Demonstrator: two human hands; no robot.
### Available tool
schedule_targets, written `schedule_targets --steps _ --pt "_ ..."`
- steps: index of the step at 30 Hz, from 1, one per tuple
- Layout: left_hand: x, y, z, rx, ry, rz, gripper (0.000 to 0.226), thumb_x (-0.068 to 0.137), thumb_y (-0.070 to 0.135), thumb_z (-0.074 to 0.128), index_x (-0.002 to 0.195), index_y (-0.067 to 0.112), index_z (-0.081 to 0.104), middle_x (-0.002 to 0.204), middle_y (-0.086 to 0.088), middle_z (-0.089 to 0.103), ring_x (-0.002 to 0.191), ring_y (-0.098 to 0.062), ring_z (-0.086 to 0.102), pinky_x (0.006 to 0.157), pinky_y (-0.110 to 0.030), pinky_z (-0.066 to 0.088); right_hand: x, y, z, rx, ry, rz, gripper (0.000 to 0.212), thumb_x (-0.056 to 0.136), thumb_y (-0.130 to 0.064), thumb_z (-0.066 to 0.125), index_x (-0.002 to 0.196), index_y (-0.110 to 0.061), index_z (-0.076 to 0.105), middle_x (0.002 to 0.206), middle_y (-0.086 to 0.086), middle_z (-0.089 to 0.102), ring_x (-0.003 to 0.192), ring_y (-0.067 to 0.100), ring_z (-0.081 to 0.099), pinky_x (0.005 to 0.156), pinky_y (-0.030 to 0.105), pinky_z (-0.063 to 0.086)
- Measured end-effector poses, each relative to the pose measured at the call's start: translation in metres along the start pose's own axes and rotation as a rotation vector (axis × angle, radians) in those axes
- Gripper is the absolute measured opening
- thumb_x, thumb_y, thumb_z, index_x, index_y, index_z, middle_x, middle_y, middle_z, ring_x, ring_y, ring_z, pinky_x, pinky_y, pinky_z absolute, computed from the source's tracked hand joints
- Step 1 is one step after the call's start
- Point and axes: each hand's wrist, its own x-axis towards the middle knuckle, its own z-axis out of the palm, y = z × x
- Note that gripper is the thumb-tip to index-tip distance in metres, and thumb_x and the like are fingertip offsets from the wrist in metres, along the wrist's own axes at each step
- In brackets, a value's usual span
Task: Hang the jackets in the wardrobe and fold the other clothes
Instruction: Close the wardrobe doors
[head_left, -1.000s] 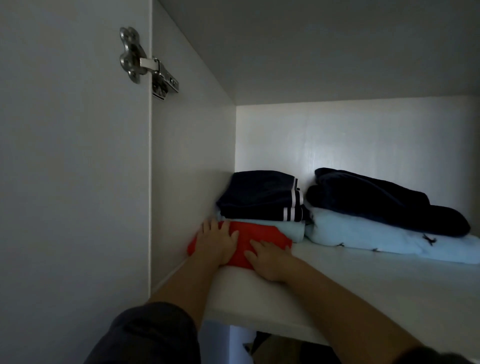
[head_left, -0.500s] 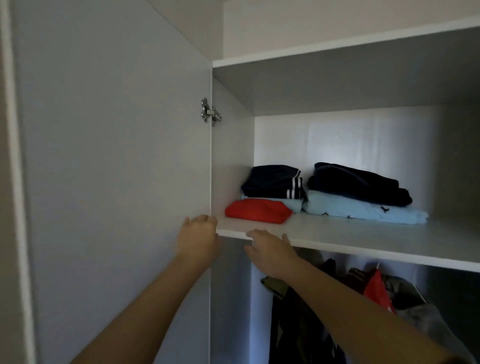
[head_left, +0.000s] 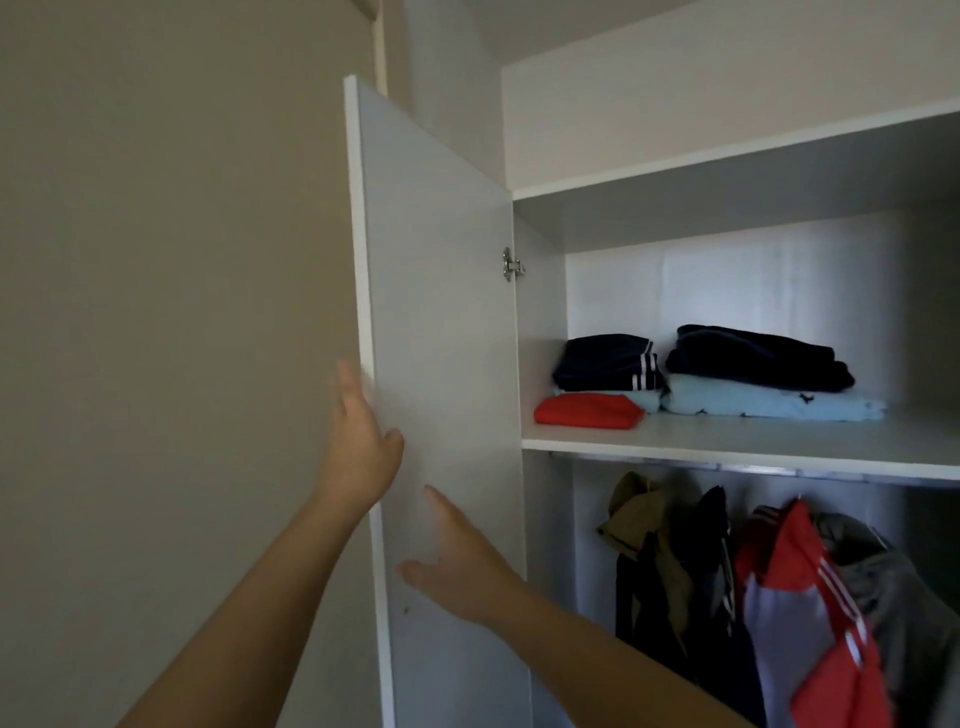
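The white wardrobe door (head_left: 441, 312) stands open at the left. My left hand (head_left: 358, 441) lies at its outer edge with fingers straight, thumb on the inner face. My right hand (head_left: 457, 566) lies flat against the door's inner face lower down. On the shelf (head_left: 727, 441) a folded red garment (head_left: 587, 410) sits in front of a navy striped pile (head_left: 608, 364). Beside them, dark clothes (head_left: 753, 358) lie on a light blue fold (head_left: 769, 405). Below the shelf hang several jackets, an olive one (head_left: 639, 525) and a red-and-grey one (head_left: 800, 613).
A beige wall (head_left: 182, 312) fills the left side behind the door. A metal hinge (head_left: 511, 264) joins the door to the wardrobe side. A hanging rail (head_left: 727, 465) runs under the shelf. A second shelf board (head_left: 727, 156) sits above.
Both hands have left the red garment on the shelf and moved left to the door. My head has pulled back from the wardrobe, so the hanging jackets are in view.
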Motion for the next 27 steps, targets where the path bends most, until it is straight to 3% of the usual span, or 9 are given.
schedule_targets --steps 2,7,11,14,16,19,22,25,27 --pt "0.004 -0.008 -0.005 -0.124 -0.042 -0.039 0.056 0.088 -0.001 0.052 0.139 0.002 0.031 0.121 -0.016 0.055 0.115 -0.037 0.055 0.089 -0.038 0.046 0.013 -0.012 0.019 -0.015 0.044 0.014 0.090 0.084 -0.037 0.065 0.151 -0.024 0.005 0.158 -0.007 0.012 0.146 0.014 0.012 0.116 0.034 0.024" --pt "0.012 -0.015 -0.010 -0.279 -0.063 -0.008 0.007 0.087 0.009 0.062 0.086 0.014 0.057 0.078 -0.011 0.063 0.073 -0.028 0.062 0.076 -0.044 0.055 0.031 -0.022 0.050 -0.005 0.274 0.145 0.097 0.086 -0.036 0.062 0.150 -0.030 -0.012 0.160 -0.006 -0.005 0.145 0.017 0.019 0.110 0.034 0.033" --pt "0.011 0.010 0.004 -0.331 -0.122 0.096 0.023 0.084 0.008 0.067 0.071 0.020 0.053 0.064 0.001 0.054 0.066 -0.025 0.058 0.074 -0.047 0.056 0.015 -0.007 0.024 0.097 0.468 0.159 0.073 0.084 -0.018 0.060 0.145 -0.028 0.021 0.130 -0.005 0.051 0.104 0.011 0.059 0.086 0.031 0.054" --pt "-0.001 0.044 0.030 -0.355 -0.214 0.239 0.015 0.083 0.014 0.071 0.090 0.018 0.058 0.085 0.002 0.063 0.076 -0.013 0.059 0.073 -0.029 0.053 -0.014 0.011 -0.016 0.094 0.473 0.160 0.063 0.085 -0.003 0.053 0.129 -0.039 0.029 0.095 -0.021 0.051 0.083 -0.002 0.055 0.066 0.009 0.048" --pt "-0.006 0.065 0.060 -0.386 -0.331 0.301 0.048 0.082 0.019 0.073 0.125 0.018 0.051 0.119 0.006 0.057 0.101 -0.009 0.056 0.082 -0.018 0.047 -0.034 0.030 -0.048 0.060 0.472 0.197 0.059 0.086 -0.001 0.050 0.133 -0.032 0.032 0.100 -0.015 0.054 0.092 0.004 0.057 0.071 0.012 0.049" --pt "-0.006 0.102 0.116 -0.354 -0.466 0.387 0.095 0.081 0.034 0.072 0.151 0.020 0.010 0.156 0.003 0.018 0.139 -0.015 0.028 0.112 -0.034 0.029 -0.059 0.061 -0.098 0.008 0.501 0.289 0.038 0.089 -0.004 0.051 0.123 -0.020 0.045 0.099 -0.010 0.054 0.097 0.011 0.056 0.069 0.011 0.045" --pt "-0.006 0.146 0.172 -0.202 -0.472 0.380 0.106 0.083 0.042 0.068 0.151 0.021 -0.011 0.160 -0.001 -0.012 0.146 -0.021 0.006 0.115 -0.040 0.019 -0.084 0.101 -0.144 -0.074 0.537 0.394 0.029 0.087 -0.004 0.054 0.116 -0.011 0.056 0.102 0.000 0.064 0.087 0.011 0.057 0.071 0.016 0.048" --pt "-0.006 0.178 0.214 -0.104 -0.402 0.309 0.102 0.085 0.037 0.067 0.151 0.022 -0.010 0.159 -0.003 -0.013 0.146 -0.026 0.007 0.111 -0.045 0.027 -0.114 0.137 -0.186 -0.154 0.499 0.461 0.018 0.086 -0.002 0.055 0.100 -0.005 0.065 0.087 0.001 0.066 0.079 0.013 0.061 0.083 0.031 0.053" --pt "-0.010 0.200 0.245 -0.053 -0.347 0.308 0.094 0.088 0.030 0.064 0.152 0.019 -0.004 0.159 -0.007 -0.009 0.146 -0.029 0.008 0.111 -0.043 0.027 -0.149 0.152 -0.224 -0.303 0.538 0.502 0.021 0.087 -0.002 0.055 0.103 -0.003 0.069 0.098 0.006 0.070 0.093 0.020 0.064 0.089 0.023 0.046"
